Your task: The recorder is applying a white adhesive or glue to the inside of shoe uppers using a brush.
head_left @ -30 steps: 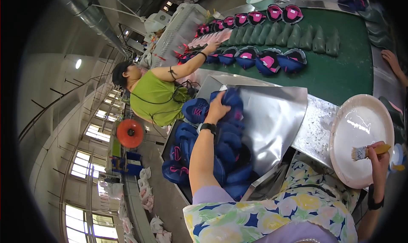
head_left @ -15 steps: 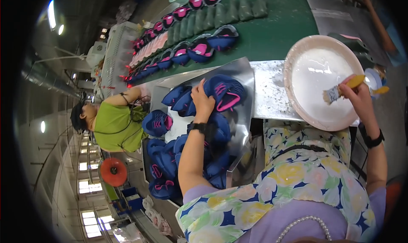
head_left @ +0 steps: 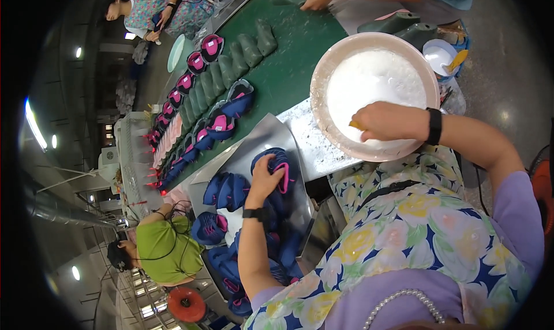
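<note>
Left hand (head_left: 264, 179) clamps its fingers on a blue-and-pink shoe upper (head_left: 281, 167) at nine o'clock, pinning it steady on the metal tray (head_left: 262, 138); right hand (head_left: 388, 121), at twelve, grips a yellow brush (head_left: 355, 125) loading paste from the bowl (head_left: 323, 70).

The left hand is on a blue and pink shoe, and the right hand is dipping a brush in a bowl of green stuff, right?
Not quite. The stuff in the bowl is white, not green; the head view shows it. The left hand does rest on a blue and pink shoe, and the right hand is in the bowl with a yellow-handled brush.
</note>
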The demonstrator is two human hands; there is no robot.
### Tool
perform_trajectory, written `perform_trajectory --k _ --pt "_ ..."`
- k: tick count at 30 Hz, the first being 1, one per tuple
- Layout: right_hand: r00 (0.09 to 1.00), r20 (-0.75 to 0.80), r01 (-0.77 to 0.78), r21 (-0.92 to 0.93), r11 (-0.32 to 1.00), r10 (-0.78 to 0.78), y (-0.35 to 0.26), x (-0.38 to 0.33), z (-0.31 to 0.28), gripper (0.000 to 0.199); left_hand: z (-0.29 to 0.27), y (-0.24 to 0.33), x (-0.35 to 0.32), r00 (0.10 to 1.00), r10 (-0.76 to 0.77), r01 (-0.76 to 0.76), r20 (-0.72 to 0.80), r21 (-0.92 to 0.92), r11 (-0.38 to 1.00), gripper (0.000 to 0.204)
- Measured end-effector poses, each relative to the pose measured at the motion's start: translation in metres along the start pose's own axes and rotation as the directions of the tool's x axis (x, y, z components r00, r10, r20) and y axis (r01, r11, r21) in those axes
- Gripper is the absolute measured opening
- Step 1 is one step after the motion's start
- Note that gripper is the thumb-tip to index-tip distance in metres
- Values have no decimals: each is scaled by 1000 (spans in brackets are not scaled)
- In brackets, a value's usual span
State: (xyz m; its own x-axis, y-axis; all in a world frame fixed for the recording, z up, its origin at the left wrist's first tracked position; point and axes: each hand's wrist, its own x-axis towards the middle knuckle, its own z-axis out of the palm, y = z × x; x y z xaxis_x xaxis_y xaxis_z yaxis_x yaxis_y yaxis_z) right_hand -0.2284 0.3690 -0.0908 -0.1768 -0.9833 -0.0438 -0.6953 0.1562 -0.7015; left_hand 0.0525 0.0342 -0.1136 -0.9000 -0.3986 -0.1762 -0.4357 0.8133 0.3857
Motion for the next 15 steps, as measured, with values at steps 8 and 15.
perform_trajectory --k 8,15 --pt "940 -296 -57 357 932 171 2 -43 -74 21 -99 -23 -16 726 -373 -35 -578 -572 819 29" --pt "837 -531 337 311 889 -132 -8 -7 -83 26 -102 93 15 996 -41 -42 -73 -860 509 53"
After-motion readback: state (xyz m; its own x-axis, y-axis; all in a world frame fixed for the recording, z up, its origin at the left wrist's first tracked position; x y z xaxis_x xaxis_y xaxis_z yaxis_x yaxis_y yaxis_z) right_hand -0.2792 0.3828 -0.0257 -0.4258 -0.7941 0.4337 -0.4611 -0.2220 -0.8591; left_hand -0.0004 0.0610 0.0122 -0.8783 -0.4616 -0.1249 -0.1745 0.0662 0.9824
